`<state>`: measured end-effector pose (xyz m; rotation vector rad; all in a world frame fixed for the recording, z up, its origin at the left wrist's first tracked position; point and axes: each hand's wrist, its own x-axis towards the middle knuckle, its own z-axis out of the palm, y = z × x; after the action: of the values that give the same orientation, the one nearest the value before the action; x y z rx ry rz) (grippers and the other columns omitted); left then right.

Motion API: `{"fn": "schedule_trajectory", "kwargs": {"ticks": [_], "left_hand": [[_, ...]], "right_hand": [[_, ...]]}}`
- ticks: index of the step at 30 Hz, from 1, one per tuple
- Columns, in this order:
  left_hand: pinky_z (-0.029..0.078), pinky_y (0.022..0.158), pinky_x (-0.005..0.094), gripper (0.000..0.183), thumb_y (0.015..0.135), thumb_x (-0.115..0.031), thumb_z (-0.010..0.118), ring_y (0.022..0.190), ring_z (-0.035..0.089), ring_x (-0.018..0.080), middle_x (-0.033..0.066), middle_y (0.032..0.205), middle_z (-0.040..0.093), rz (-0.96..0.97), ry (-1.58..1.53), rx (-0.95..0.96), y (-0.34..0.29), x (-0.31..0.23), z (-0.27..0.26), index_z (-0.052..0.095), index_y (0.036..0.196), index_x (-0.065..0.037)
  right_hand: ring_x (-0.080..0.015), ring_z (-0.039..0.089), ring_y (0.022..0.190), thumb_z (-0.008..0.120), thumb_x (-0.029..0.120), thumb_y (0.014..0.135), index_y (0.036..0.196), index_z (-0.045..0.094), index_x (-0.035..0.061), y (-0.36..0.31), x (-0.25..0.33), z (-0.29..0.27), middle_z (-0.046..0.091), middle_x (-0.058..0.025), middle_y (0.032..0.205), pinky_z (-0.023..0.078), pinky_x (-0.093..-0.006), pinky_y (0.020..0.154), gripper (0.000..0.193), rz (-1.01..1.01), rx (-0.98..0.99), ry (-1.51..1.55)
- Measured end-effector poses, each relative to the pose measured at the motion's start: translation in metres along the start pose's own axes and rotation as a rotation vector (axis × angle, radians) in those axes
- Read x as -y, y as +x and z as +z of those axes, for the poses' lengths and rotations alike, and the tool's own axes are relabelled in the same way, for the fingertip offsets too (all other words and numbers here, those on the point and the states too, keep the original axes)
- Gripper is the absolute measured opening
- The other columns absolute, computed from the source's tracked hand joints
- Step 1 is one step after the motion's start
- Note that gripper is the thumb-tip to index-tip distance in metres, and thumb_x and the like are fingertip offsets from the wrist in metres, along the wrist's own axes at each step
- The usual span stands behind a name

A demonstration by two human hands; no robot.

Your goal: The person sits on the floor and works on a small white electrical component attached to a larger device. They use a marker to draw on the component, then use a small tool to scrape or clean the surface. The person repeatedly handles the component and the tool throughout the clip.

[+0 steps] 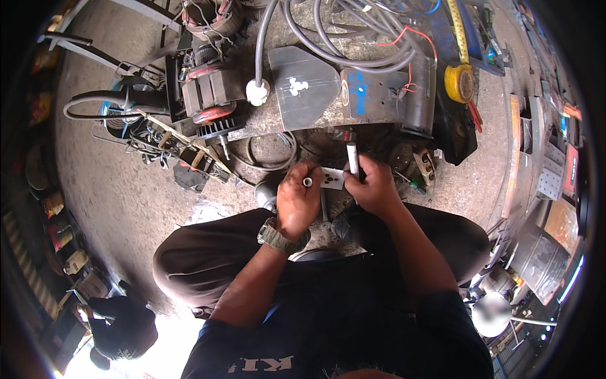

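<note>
My left hand is closed around the left end of a small pale plate with several dark holes. A small white cap-like piece with a round open end pokes out between its fingers. In my right hand, a white marker stands nearly upright, gripped between thumb and fingers. That hand sits at the plate's right end, and its thumb seems to touch the plate. Both hands are over the floor between my bent knees.
Beyond my hands lie a dark metal sheet, a coil of grey cable and a metal cylinder. A yellow tape measure lies far right. Left stands a motor-like machine. Another person is at lower left.
</note>
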<state>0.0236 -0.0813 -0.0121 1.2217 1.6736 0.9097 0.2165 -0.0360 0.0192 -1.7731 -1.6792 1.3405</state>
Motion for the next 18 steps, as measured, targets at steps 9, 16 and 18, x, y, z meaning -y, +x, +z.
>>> {"fn": "schedule_trajectory", "kwargs": {"ticks": [9, 16, 18], "left_hand": [[0.057, 0.078, 0.0368, 0.018, 0.107, -0.018, 0.07, 0.083, 0.073, 0.0237, 0.0148, 0.096, 0.077, -0.194, 0.014, 0.021, 0.001, -0.016, -0.002, 0.074, 0.116, -0.003], [0.058, 0.078, 0.0479, 0.013, 0.105, -0.011, 0.069, 0.092, 0.075, 0.0427, 0.022, 0.101, 0.075, -0.223, -0.034, 0.102, 0.002, -0.019, -0.003, 0.069, 0.113, -0.001], [0.058, 0.077, 0.0477, 0.013, 0.105, -0.011, 0.069, 0.093, 0.075, 0.0422, 0.0218, 0.102, 0.075, -0.26, -0.058, 0.141, 0.001, -0.02, -0.004, 0.069, 0.113, -0.001]], "right_hand": [[-0.0146, 0.061, 0.061, 0.078, 0.014, 0.091, 0.095, 0.068, 0.0019, 0.007, -0.012, 0.006, 0.069, -0.0122, 0.076, 0.051, -0.0361, 0.06, 0.017, 0.018, -0.046, 0.099], [-0.0061, 0.061, 0.068, 0.076, 0.01, 0.094, 0.101, 0.071, 0.0061, 0.008, -0.015, 0.0, 0.07, -0.0007, 0.08, 0.051, -0.0289, 0.061, 0.009, 0.056, -0.061, 0.158], [-0.0047, 0.061, 0.075, 0.075, 0.007, 0.096, 0.103, 0.07, 0.0053, 0.006, -0.012, 0.0, 0.068, 0.0018, 0.085, 0.051, -0.0269, 0.063, 0.009, 0.129, -0.034, 0.232]]}}
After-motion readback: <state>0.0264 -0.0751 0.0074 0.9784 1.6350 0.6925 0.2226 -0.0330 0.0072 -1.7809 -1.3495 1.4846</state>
